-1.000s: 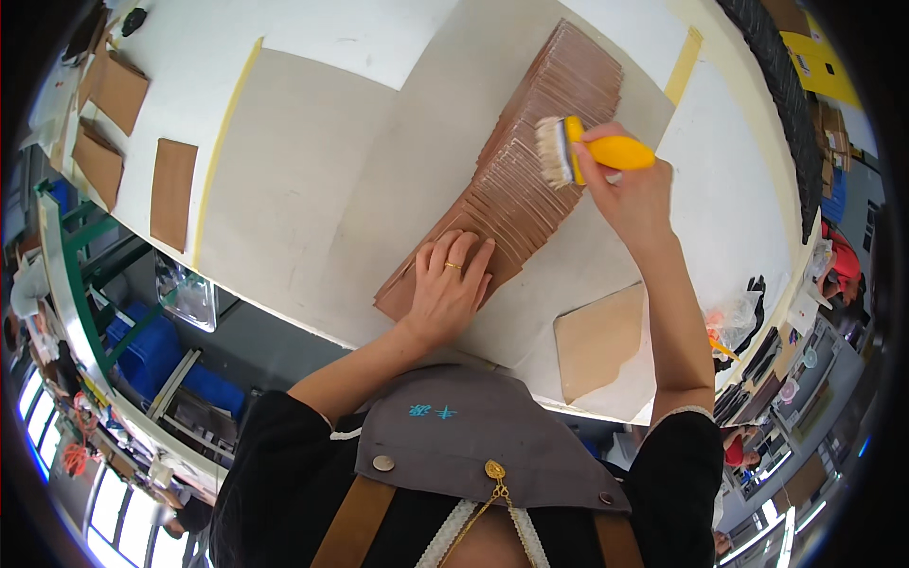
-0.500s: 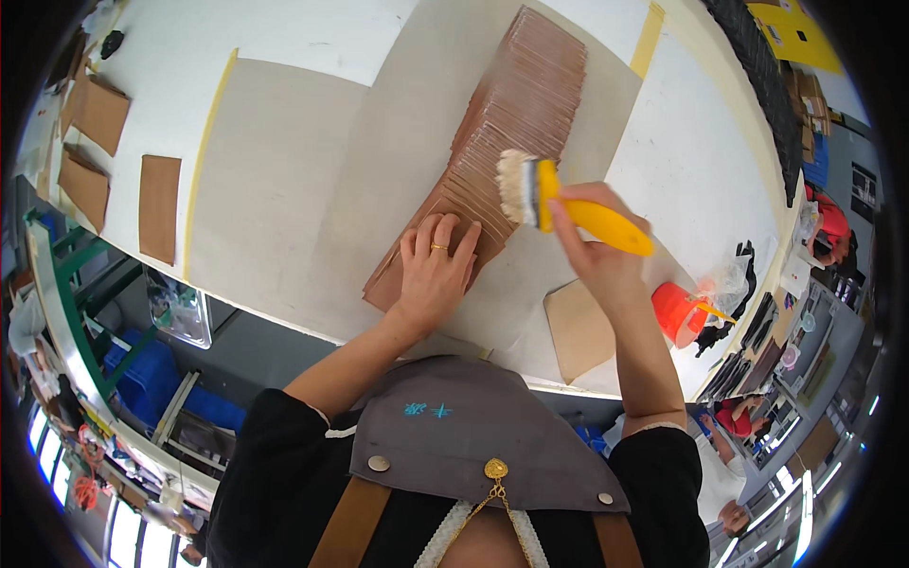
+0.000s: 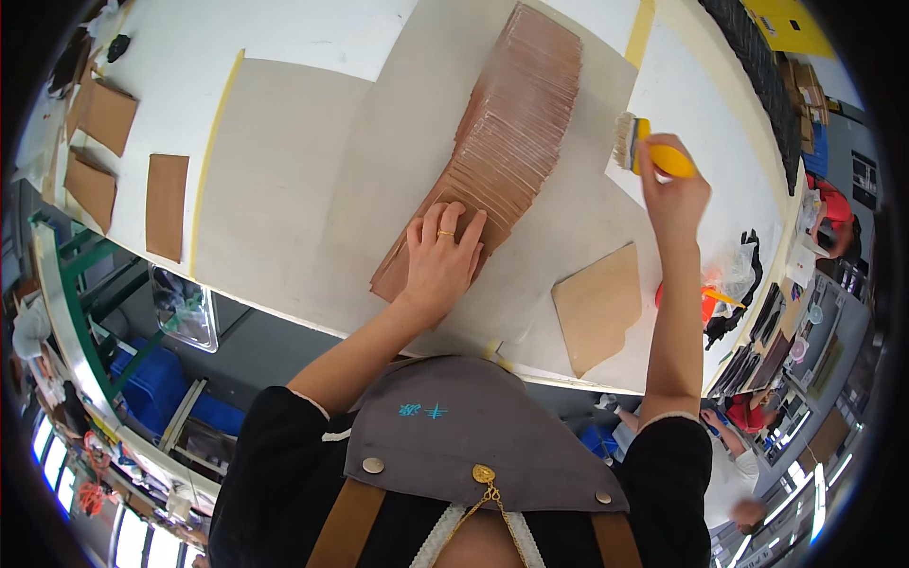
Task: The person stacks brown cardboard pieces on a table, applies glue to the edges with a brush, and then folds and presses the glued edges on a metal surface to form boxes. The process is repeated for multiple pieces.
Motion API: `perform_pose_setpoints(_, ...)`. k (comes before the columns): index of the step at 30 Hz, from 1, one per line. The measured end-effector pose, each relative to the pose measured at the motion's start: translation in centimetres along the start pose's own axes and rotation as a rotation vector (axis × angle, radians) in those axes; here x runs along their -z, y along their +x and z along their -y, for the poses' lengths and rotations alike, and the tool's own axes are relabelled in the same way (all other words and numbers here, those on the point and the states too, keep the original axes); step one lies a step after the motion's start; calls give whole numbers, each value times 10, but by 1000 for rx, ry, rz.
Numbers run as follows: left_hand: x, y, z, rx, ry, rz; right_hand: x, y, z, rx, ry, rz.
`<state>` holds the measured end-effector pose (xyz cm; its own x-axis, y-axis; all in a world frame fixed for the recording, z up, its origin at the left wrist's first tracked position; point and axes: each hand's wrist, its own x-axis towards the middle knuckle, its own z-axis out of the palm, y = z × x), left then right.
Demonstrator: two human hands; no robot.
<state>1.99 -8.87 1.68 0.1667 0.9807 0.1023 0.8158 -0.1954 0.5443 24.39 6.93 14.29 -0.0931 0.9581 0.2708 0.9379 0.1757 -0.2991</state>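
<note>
The left hand [image 3: 442,270] lies loosely spread on the brown stack [image 3: 521,104] — the right hand [image 3: 677,201] clasps a yellow brush [image 3: 668,159].

Work table, white, broad-topped [image 3: 312,28]: a flat, pale grey sheet [image 3: 275,170] covers much of its middle. A narrow yellow tape strip [image 3: 219,161] runs along the sheet's left edge; a second, wider yellow strip [image 3: 641,33] lies at the upper right. On the grey covering, a long row of thin brown sheet pieces [image 3: 516,114] lies fanned and overlapping, slanting from lower left to upper right. Near the front edge, a flat beige piece with one irregular side [image 3: 598,308] lies apart from the row. Left of the tape, on bare white surface: one flat brown rectangle [image 3: 167,208]. At the right, a red container [image 3: 708,303], partly hidden, stands beside a crumpled clear plastic bag [image 3: 734,268].
</note>
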Motion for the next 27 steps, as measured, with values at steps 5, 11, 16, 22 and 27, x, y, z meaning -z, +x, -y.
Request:
perform_pose_setpoints(5,0,2,-2,67,-73,-2,19,-114,-82,-11,269,-12)
perform_pose_setpoints(11,4,-4,-16,11,-70,-132,6,-259,-151,-88,179,103)
perform_pose_setpoints(16,-46,-21,-81,-150,-410,136,3,-304,-148,-86,48,126)
perform_pose_setpoints(22,-142,-10,-178,-12,-275,342,-18,-336,-156,-130,98,137)
perform_pose_setpoints(27,-158,21,-184,259,-376,377,-13,-335,-153,-114,201,113)
